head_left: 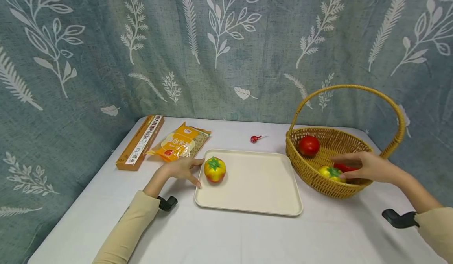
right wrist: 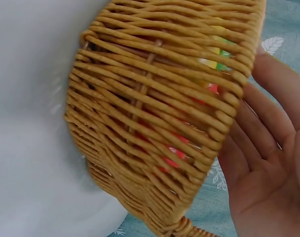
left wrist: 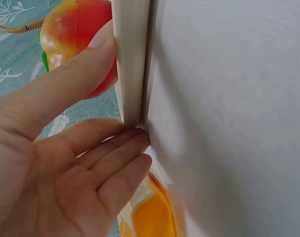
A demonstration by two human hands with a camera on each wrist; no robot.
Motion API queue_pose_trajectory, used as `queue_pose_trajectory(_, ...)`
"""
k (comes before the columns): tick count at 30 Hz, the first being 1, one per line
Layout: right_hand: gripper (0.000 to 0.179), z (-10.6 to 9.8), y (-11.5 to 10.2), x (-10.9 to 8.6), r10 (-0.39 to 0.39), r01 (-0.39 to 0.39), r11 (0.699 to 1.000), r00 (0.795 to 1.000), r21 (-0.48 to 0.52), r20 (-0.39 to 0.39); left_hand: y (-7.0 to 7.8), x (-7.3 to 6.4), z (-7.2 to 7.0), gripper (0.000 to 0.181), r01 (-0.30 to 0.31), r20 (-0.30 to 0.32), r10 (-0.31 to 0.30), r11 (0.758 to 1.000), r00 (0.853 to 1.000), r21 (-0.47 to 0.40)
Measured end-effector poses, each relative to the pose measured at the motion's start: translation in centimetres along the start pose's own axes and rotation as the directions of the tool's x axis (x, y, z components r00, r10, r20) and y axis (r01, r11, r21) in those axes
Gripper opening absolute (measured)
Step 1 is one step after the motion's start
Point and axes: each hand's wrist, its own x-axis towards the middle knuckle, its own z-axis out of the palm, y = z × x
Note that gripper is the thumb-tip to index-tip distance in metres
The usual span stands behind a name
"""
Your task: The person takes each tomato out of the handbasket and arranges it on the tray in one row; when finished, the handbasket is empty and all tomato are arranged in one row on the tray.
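My left hand [head_left: 182,168] holds the left edge of a cream rectangular tray [head_left: 249,183]. In the left wrist view the thumb lies at the inner side of the rim [left wrist: 131,59], with the fingertips at its outer side. On the tray, close to that hand, sits a yellow-red fruit [head_left: 214,169] with a green leafy top. My right hand [head_left: 371,168] reaches over the rim of a wicker basket [head_left: 308,175], fingers extended and thumb tip beside a yellow fruit [head_left: 331,173]. In the right wrist view the basket side hides the fingertips. A red thing shows under that hand.
A tomato [head_left: 309,145] lies in the basket, whose tall handle [head_left: 348,86] arches above. Between basket and pasta bag [head_left: 184,142], a red lollipop [head_left: 255,139] lies at the back. A long orange-brown box [head_left: 139,143] lies at the far left, near the curtain [head_left: 212,79].
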Motion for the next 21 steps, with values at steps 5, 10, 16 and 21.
queue_pose_trajectory(5,0.055,0.5,0.4,0.1,-0.046,0.046,0.999,0.999,-0.026,0.014,0.1,-0.1,0.0,0.094,-0.004,-0.001,0.004,1.0,1.0,0.001)
queue_pose_trajectory(10,0.053,0.9,0.5,0.4,-0.104,0.104,0.994,0.994,-0.028,0.031,0.1,-0.1,0.0,0.094,-0.002,-0.004,0.002,1.0,1.0,0.0)
queue_pose_trajectory(16,0.052,1.0,0.3,0.6,-0.077,0.079,0.996,0.996,-0.042,0.039,0.2,0.0,0.0,0.095,0.003,-0.005,-0.003,1.0,1.0,-0.011)
queue_pose_trajectory(21,0.049,1.2,0.2,0.9,-0.081,0.083,0.996,0.994,-0.018,0.071,0.1,-0.1,0.1,0.094,0.007,-0.007,-0.007,1.0,1.0,-0.013)
